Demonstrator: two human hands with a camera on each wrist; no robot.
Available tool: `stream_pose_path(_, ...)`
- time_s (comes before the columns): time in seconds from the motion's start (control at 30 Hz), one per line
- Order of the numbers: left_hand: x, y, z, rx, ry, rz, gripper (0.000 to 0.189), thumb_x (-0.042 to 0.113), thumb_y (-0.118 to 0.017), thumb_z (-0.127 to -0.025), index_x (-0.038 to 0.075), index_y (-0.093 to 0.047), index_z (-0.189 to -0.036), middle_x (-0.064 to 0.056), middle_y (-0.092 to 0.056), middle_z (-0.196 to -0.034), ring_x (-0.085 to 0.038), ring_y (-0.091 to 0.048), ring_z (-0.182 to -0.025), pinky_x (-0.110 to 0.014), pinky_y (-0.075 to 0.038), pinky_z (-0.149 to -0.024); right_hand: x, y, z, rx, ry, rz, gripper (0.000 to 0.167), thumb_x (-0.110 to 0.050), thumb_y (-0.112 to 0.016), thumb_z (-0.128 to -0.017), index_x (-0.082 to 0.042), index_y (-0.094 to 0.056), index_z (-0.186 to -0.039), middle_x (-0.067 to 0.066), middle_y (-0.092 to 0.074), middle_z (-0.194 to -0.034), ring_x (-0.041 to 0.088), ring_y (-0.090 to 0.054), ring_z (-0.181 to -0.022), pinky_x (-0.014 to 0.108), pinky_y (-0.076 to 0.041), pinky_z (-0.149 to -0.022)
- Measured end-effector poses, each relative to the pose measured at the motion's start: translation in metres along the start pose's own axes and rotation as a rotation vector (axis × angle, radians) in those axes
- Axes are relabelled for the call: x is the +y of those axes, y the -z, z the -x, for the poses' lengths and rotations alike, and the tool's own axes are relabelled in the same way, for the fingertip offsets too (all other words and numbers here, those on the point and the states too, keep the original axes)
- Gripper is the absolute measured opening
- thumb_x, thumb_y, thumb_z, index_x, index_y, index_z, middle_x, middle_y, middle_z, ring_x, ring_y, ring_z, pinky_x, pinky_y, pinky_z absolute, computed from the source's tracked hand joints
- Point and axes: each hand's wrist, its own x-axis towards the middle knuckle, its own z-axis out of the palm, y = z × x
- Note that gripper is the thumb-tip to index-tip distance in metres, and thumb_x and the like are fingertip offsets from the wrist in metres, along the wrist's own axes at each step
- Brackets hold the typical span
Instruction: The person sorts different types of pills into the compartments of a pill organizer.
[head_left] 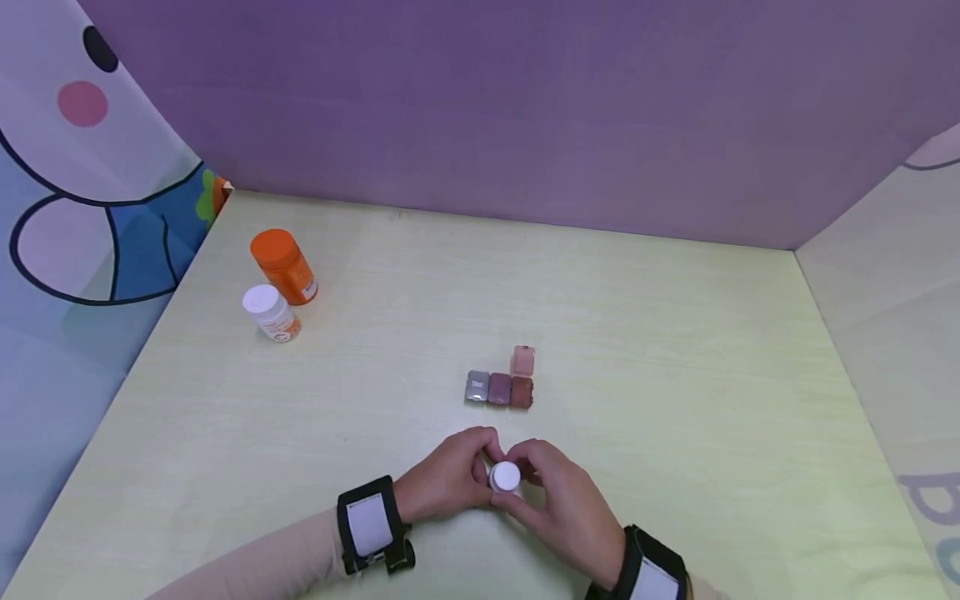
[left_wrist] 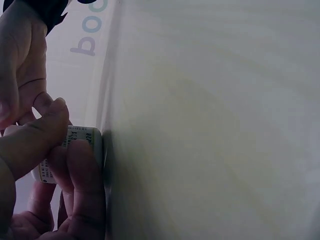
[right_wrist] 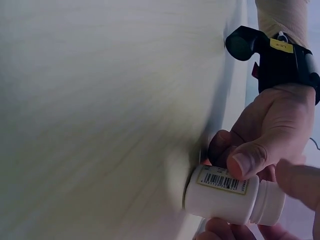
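A small white pill bottle with a white cap (head_left: pixel 505 477) stands upright on the table between both hands. My left hand (head_left: pixel 448 473) grips its body, the thumb (right_wrist: pixel 245 162) lying across the barcode label (right_wrist: pixel 222 180). My right hand (head_left: pixel 566 500) comes from the other side, its thumb and fingers curled around the cap end of the bottle. In the left wrist view, fingers cover much of the bottle (left_wrist: pixel 85 134). Beyond the hands lie several small shiny square pieces: a silver one (head_left: pixel 477 386), a purple one (head_left: pixel 499 388), a reddish-brown one (head_left: pixel 522 392) and a pink one (head_left: pixel 523 360).
At the back left of the pale table (head_left: pixel 675 350) stand an orange bottle (head_left: pixel 285 267) and, just in front of it, another white bottle (head_left: pixel 272 313) with an orange-marked label. A purple wall (head_left: pixel 510 108) closes off the back, with printed panels on both sides.
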Motion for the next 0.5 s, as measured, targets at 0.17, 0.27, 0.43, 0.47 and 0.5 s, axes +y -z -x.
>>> stream_pose_path(0.17, -0.0006, 0.0003, 0.0000, -0.002, -0.004, -0.001, 0.036, -0.001, -0.088, -0.078, 0.009, -0.058, -0.094, -0.001, -0.059, -0.088, -0.010, -0.059, -0.064, -0.023, -0.049, -0.058, 0.0005, 0.0005, 0.0005, 0.004, 0.019, 0.002, 0.035, -0.006, -0.083, -0.087, -0.010, -0.068, -0.119, -0.004, -0.066, -0.111, 0.013, -0.067, -0.103, 0.033, -0.059, -0.088)
stream_pose_path(0.27, 0.0000, 0.0003, 0.0002, -0.003, 0.004, -0.003, 0.037, -0.001, -0.088, -0.077, 0.009, -0.058, -0.095, -0.001, -0.059, -0.087, -0.011, -0.058, -0.065, -0.023, -0.048, -0.058, 0.0013, 0.0010, 0.0012, 0.007, 0.043, 0.003, 0.038, -0.003, -0.082, -0.087, -0.011, -0.070, -0.122, -0.004, -0.066, -0.111, 0.012, -0.066, -0.103, 0.032, -0.059, -0.088)
stream_pose_path(0.43, 0.0005, -0.0001, -0.0006, -0.005, 0.015, -0.009, 0.037, -0.004, -0.087, -0.076, 0.009, -0.058, -0.094, -0.002, -0.058, -0.087, -0.012, -0.058, -0.065, -0.023, -0.048, -0.058, 0.0017, 0.0002, 0.0008, 0.007, 0.036, -0.012, 0.038, -0.007, -0.083, -0.088, -0.011, -0.066, -0.122, -0.004, -0.066, -0.112, 0.012, -0.066, -0.101, 0.033, -0.059, -0.087)
stream_pose_path(0.47, 0.0006, -0.0001, -0.0008, -0.006, 0.017, -0.009, 0.036, -0.005, -0.087, -0.077, 0.009, -0.058, -0.094, -0.002, -0.058, -0.087, -0.012, -0.058, -0.066, -0.023, -0.048, -0.059, 0.0016, 0.0000, 0.0006, 0.005, 0.025, -0.017, 0.037, -0.008, -0.083, -0.088, -0.011, -0.065, -0.121, -0.004, -0.066, -0.112, 0.012, -0.066, -0.101, 0.033, -0.059, -0.087)
stream_pose_path(0.5, 0.0006, -0.0001, -0.0008, -0.007, 0.018, -0.009, 0.036, -0.006, -0.086, -0.077, 0.009, -0.058, -0.094, -0.002, -0.058, -0.088, -0.012, -0.058, -0.066, -0.023, -0.048, -0.059, 0.0014, -0.0002, 0.0004, 0.003, 0.015, -0.019, 0.037, -0.010, -0.083, -0.088, -0.012, -0.064, -0.119, -0.005, -0.066, -0.112, 0.013, -0.067, -0.101, 0.033, -0.059, -0.087)
